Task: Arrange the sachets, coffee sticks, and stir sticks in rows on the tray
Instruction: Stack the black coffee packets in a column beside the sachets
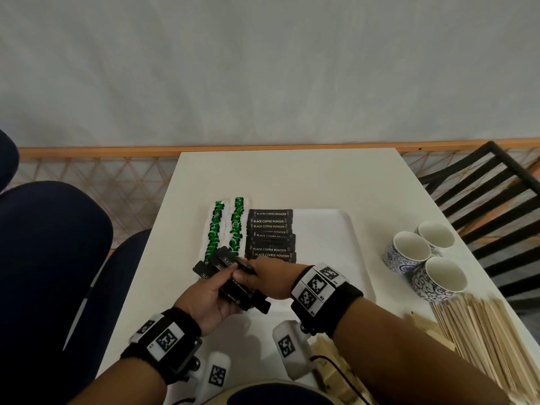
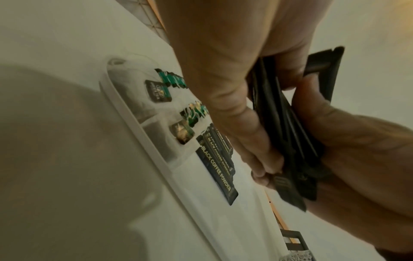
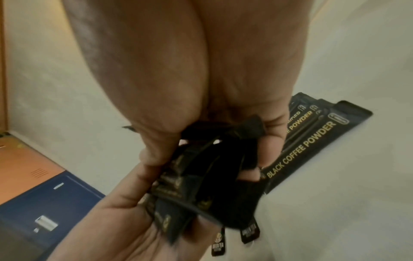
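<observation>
My left hand [image 1: 225,287] grips a fanned bundle of black coffee sticks [image 1: 236,287] above the near left corner of the white tray [image 1: 336,229]. Reaching across from the right, my right hand [image 1: 248,271] pinches the top stick of that bundle [image 3: 201,185] between thumb and fingers. On the tray lie two rows of green tea sachets [image 1: 214,229] at the left and, beside them, a row of overlapping black coffee sticks [image 1: 270,235] marked BLACK COFFEE POWDER [image 2: 219,169]. A pile of wooden stir sticks [image 1: 482,340] lies on the table at the near right.
Three blue-patterned cups [image 1: 412,252] stand right of the tray. The tray's right half is bare. A black chair [image 1: 496,185] stands past the table's right edge, and blue seats [image 1: 58,244] are at the left. A wall runs behind the table.
</observation>
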A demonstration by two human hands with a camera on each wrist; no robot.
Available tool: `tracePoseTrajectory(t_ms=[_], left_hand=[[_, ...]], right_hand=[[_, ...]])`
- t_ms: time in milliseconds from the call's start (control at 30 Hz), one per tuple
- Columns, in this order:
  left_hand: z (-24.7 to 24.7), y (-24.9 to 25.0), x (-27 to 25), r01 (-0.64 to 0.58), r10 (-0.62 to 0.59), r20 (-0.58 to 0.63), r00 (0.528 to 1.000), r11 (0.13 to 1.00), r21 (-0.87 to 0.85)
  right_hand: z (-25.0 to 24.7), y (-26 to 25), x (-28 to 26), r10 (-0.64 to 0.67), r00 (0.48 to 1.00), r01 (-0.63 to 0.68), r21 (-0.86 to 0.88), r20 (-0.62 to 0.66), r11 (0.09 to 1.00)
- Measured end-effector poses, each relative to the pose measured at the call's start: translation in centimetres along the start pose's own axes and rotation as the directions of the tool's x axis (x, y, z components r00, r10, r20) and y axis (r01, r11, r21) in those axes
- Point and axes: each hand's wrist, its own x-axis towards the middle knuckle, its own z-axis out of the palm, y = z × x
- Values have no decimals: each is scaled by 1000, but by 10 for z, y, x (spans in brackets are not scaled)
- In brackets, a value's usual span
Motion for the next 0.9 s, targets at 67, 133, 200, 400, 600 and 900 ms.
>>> tracePoseTrajectory(t_ms=[67, 133, 200, 400, 600, 900], left_hand=[[-2, 1, 1, 34, -34, -37, 999, 999, 1], [-6, 0, 3, 48, -49, -63, 997, 999, -14], [-9, -2, 4, 44, -48, -94, 994, 998, -37], [-16, -5, 2, 34, -41, -109, 993, 997, -72], [-19, -3, 0, 37, -49, -127, 991, 995, -96], [-20, -3, -2, 42, -54, -158, 986, 996, -81]], right_hand=[[-3, 3, 0, 50, 997, -45, 90, -51, 995], [-7, 9, -1, 157, 980, -120, 274, -121, 954], [-10, 19, -4, 250, 958, -171, 426, -137, 888], [-11, 45, -10, 263, 958, -257, 65, -115, 964], [1, 60, -11, 249, 963, -251, -7, -102, 968], [12, 63, -7, 198, 963, -203, -8, -185, 979]])
